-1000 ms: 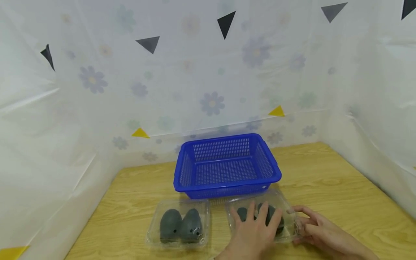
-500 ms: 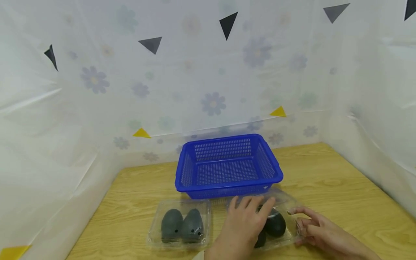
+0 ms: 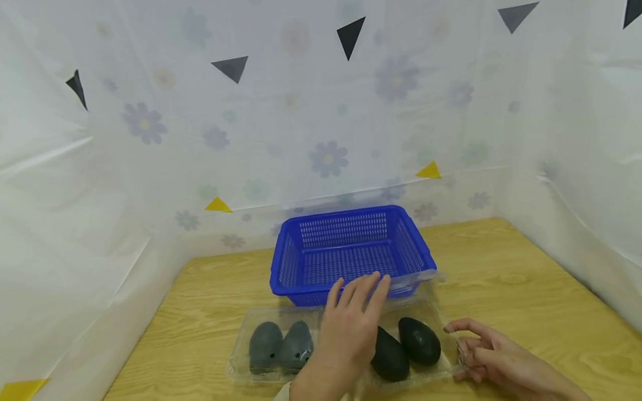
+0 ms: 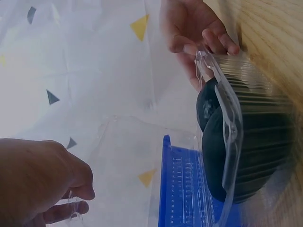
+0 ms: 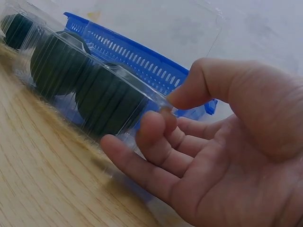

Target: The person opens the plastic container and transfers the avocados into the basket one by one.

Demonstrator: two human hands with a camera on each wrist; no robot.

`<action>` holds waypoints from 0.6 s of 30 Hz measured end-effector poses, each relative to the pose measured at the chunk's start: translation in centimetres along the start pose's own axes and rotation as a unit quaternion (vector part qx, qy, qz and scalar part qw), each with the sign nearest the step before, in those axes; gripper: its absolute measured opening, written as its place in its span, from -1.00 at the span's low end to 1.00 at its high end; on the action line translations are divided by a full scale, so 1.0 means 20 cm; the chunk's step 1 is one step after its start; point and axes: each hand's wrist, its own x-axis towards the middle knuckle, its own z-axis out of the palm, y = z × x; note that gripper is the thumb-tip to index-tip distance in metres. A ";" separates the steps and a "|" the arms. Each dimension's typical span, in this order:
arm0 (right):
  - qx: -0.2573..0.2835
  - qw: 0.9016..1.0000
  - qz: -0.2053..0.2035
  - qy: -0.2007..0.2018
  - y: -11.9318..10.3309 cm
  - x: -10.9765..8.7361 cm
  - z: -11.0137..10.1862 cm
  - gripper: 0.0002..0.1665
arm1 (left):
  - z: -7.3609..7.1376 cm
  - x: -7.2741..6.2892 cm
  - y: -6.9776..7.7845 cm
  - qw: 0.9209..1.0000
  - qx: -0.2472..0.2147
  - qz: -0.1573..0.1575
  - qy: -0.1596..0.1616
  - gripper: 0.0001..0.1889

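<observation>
A clear plastic clamshell box point(image 3: 443, 362) stands open on the table, holding two dark, glossy avocados point(image 3: 420, 341). Its see-through lid point(image 4: 125, 156) is swung up, and the far part overlaps the basket in the head view. My left hand point(image 3: 346, 334) pinches the lid's edge between thumb and fingers, as the left wrist view shows. At the box's right end my right hand point(image 3: 496, 356) pinches the rim with thumb and index finger point(image 5: 156, 125). A second, closed clamshell point(image 3: 241, 340) with two dark green avocados point(image 3: 264, 342) lies to the left, partly behind my left wrist.
A blue perforated plastic basket point(image 3: 351, 262) stands right behind the boxes, with nothing in it. The wooden table point(image 3: 501, 278) is bordered by a white patterned sheet point(image 3: 281, 111) at the back and sides.
My left hand has moved from flat over the right box to up and left, raising the lid and uncovering the avocados. My right hand stays at the box's right end.
</observation>
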 end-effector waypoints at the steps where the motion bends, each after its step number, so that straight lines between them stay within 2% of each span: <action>1: 0.005 1.000 0.001 -0.006 0.00 0.00 0.00 -0.48 | 0.00 -0.01 -0.01 1.000 -0.005 -0.003 0.006 -0.25; 4: 0.017 1.000 0.008 -0.012 0.00 0.01 0.00 -0.51 | -0.01 -0.03 -0.04 0.999 -0.032 0.002 0.033 -0.29; 9: 0.011 0.999 0.042 0.017 -0.01 -0.01 0.01 -0.70 | -0.01 -0.08 -0.06 0.992 -0.087 0.051 0.074 -0.36; 12: 0.003 0.998 0.052 0.018 0.00 -0.01 0.01 -0.75 | 0.00 -0.11 -0.06 0.991 -0.105 0.062 0.057 -0.38; 15: 0.010 0.999 0.048 -0.004 0.01 -0.01 0.01 -0.71 | 0.01 -0.13 -0.06 0.991 -0.118 0.050 0.031 -0.41; 18: 0.011 0.999 0.035 -0.031 0.02 -0.01 0.02 -0.67 | 0.03 -0.15 -0.07 0.990 -0.131 0.040 0.018 -0.44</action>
